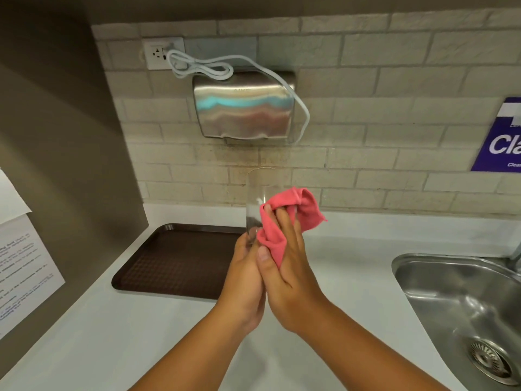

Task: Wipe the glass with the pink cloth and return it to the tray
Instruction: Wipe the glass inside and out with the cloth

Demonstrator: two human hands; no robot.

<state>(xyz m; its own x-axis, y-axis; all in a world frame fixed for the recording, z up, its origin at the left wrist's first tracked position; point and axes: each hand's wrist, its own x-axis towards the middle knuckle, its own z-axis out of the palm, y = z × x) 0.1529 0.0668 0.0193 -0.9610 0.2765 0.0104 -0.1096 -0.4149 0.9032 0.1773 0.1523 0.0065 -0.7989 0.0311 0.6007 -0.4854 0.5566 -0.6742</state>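
Observation:
A tall clear glass (258, 193) stands upright in the air above the counter, gripped at its base by my left hand (245, 277). My right hand (287, 272) presses a bunched pink cloth (284, 218) against the right side of the glass, near its lower half. Both hands touch each other at the palms. A dark brown tray (174, 258) lies flat on the counter to the left of my hands, with nothing on it.
A steel sink (462, 303) with a drain strainer sits at the right. On the tiled wall hang a metal hand dryer (244, 108), its white cord and a socket (162, 53). A purple sign (501, 139) is at far right, paper notices at far left.

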